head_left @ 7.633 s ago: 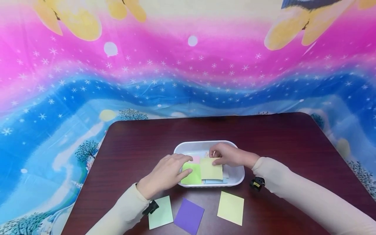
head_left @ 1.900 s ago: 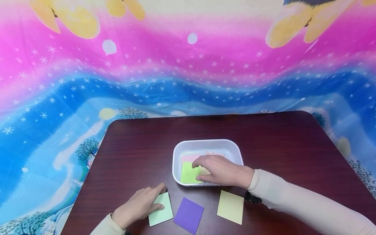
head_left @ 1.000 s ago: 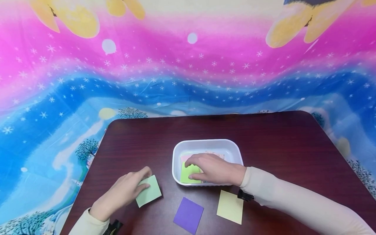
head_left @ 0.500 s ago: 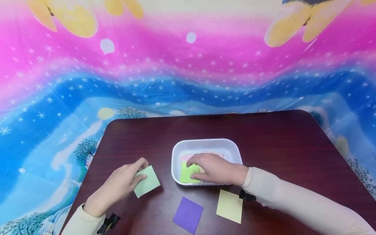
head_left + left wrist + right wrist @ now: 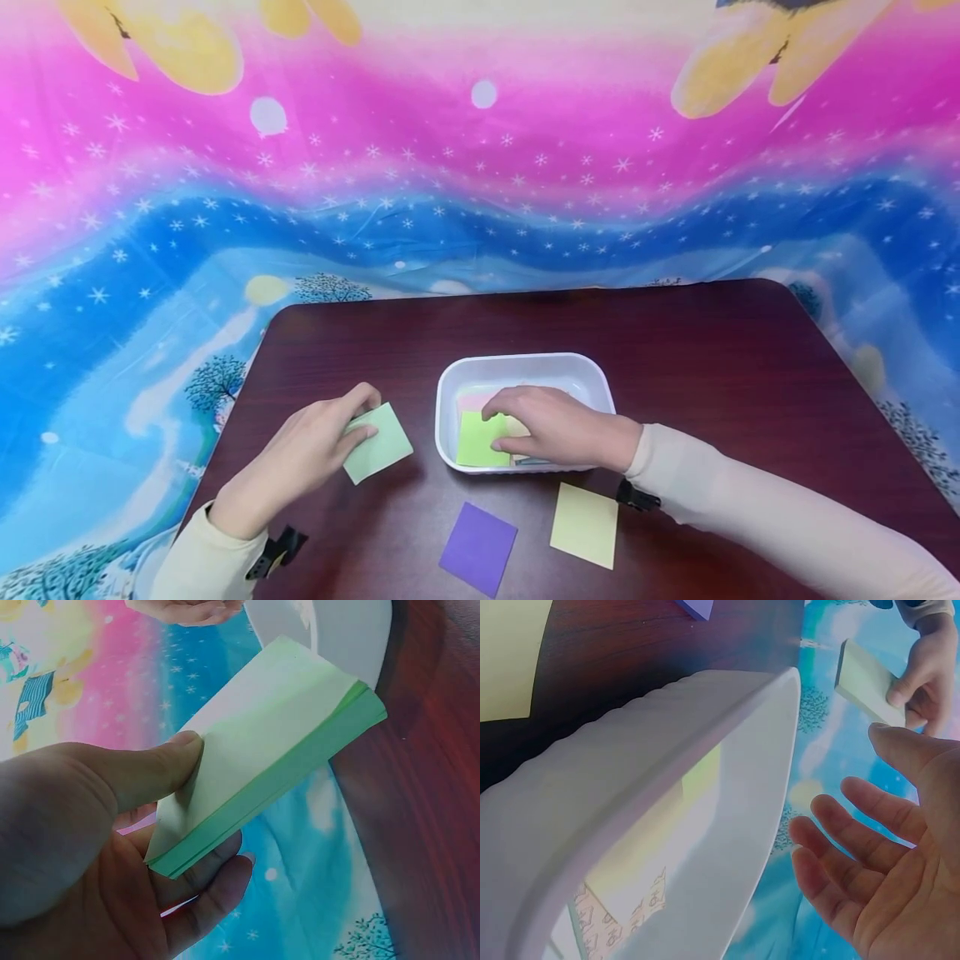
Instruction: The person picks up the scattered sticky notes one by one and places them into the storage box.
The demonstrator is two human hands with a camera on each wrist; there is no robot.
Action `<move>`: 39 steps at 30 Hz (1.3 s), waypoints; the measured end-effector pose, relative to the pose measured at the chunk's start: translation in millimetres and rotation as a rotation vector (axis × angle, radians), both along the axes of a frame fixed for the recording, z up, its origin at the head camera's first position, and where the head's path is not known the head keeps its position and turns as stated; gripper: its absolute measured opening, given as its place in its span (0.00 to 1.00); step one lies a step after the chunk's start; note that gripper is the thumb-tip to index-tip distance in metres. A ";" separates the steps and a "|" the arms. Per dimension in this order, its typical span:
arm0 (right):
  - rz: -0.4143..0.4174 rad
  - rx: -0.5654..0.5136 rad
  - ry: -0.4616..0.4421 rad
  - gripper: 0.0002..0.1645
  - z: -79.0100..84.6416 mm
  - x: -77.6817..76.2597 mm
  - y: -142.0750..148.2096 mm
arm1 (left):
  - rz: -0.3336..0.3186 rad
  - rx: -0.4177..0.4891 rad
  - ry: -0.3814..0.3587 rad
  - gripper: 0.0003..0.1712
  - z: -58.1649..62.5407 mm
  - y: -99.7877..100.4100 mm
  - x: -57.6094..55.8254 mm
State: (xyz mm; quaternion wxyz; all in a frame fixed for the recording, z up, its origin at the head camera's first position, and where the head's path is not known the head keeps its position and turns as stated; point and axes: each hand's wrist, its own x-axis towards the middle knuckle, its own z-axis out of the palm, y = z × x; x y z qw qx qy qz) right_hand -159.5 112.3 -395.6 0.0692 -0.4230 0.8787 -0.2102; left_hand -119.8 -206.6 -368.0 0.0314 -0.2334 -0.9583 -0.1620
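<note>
My left hand point(image 5: 307, 450) pinches a light green sticky note pad point(image 5: 380, 443) above the table, left of the white tray. In the left wrist view the thumb lies on top of the green pad point(image 5: 255, 742), with fingers beneath; its thick stack of sheets shows. My right hand point(image 5: 558, 429) hovers over the white tray point(image 5: 447, 417) with fingers loosely bent and nothing in them, as the right wrist view confirms. Inside the tray lie a bright green pad point(image 5: 480, 442), a pink one point(image 5: 476, 400) and a pale yellow pad point(image 5: 637, 855), partly hidden by the hand in the head view.
On the dark wooden table point(image 5: 360, 342), a purple sticky note pad point(image 5: 478, 548) and a pale yellow pad point(image 5: 585, 525) lie in front of the tray. A patterned paper point(image 5: 622, 922) is inside the tray. A colourful printed cloth point(image 5: 450, 183) hangs behind the table.
The left hand has left the tray, picked the light green pad off the table and raised it. The right hand has let go of a pale yellow pad in the tray.
</note>
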 end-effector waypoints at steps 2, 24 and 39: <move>-0.004 -0.004 0.001 0.24 0.9 0.2 1.1 | -0.007 0.007 0.012 0.16 1.6 1.2 -1.9; -0.063 -0.028 0.020 0.23 5.7 -1.1 21.6 | -0.101 0.079 0.038 0.16 6.4 35.2 -18.8; -0.117 -0.037 0.023 0.24 3.4 -3.0 45.2 | -0.197 0.127 -0.036 0.15 5.8 60.6 -30.5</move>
